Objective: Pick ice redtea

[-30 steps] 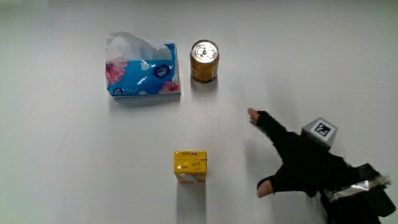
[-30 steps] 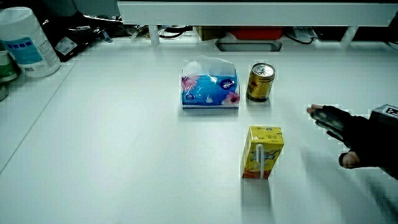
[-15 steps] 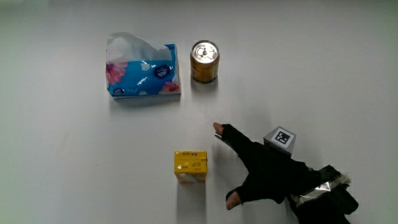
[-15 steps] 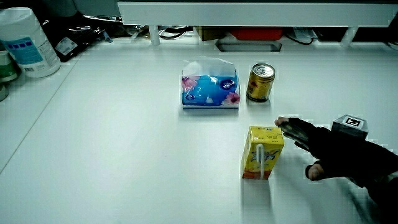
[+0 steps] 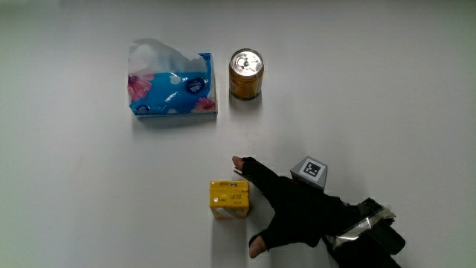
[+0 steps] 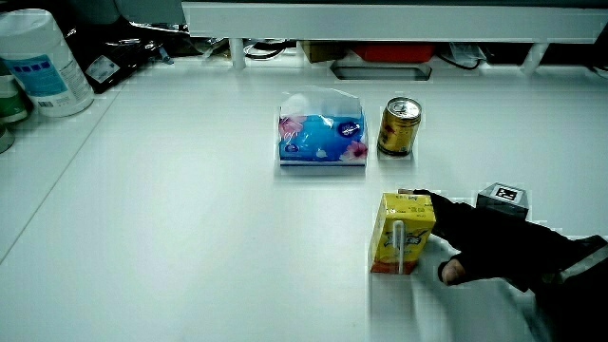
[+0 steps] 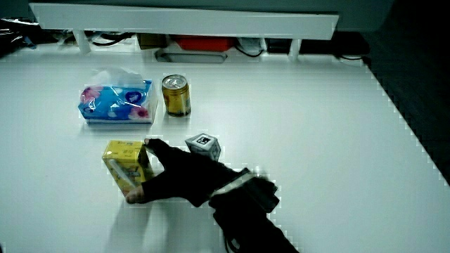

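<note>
White and bare, the bench (image 5: pixel 89 201) ran up to a low partition (image 6: pixel 380 19) with cables and clutter tucked under it. Biggest thing on it was the blue floral tissue pack (image 5: pixel 171 85), and right beside that stood the gold drink can (image 5: pixel 245 73), upright, both well apart from the action. Nearer the person stood the yellow iced tea carton (image 5: pixel 228 199), on its base, long axis straight up, a wrapped straw on its front face in a side view (image 6: pixel 400 239).

And there was the hand (image 5: pixel 297 212), black glove, patterned cube (image 5: pixel 310 170) on its back, right beside the carton! The carton lay just off the fingertips, with the tissue pack and can farther from the person than both. The hand was spread wide: index finger stretched along the carton's upper edge, thumb (image 5: pixel 257 244) low near the bench on the side nearer the person. In a side view (image 7: pixel 169 176) the fingers looked to be at the carton's side face, perhaps touching, but no closed grasp was visible. It held nothing at this point.

My read: the reach was nearly complete, and the closing pinch across the carton's narrow width was what remained.
</note>
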Tool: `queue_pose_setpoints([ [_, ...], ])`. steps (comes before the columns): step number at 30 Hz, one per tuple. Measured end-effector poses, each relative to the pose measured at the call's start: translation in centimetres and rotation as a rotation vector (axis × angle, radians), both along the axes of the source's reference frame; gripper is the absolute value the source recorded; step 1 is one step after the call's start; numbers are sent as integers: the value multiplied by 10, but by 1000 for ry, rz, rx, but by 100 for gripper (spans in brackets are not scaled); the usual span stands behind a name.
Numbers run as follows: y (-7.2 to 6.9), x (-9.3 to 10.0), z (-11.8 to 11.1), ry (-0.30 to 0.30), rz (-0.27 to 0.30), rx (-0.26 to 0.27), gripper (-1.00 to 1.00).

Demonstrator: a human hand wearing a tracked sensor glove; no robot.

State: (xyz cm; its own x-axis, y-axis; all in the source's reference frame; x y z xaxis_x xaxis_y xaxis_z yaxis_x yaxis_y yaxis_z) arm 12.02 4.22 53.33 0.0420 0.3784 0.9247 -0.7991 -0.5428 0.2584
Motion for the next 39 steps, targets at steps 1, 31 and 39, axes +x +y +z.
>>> queue_pose_setpoints([
  [1,0,1,-2,0,33,11,29],
  [31,-5,7,-13,-83,197,92,100],
  [39,-36,9,-37,-123,268,170,100],
])
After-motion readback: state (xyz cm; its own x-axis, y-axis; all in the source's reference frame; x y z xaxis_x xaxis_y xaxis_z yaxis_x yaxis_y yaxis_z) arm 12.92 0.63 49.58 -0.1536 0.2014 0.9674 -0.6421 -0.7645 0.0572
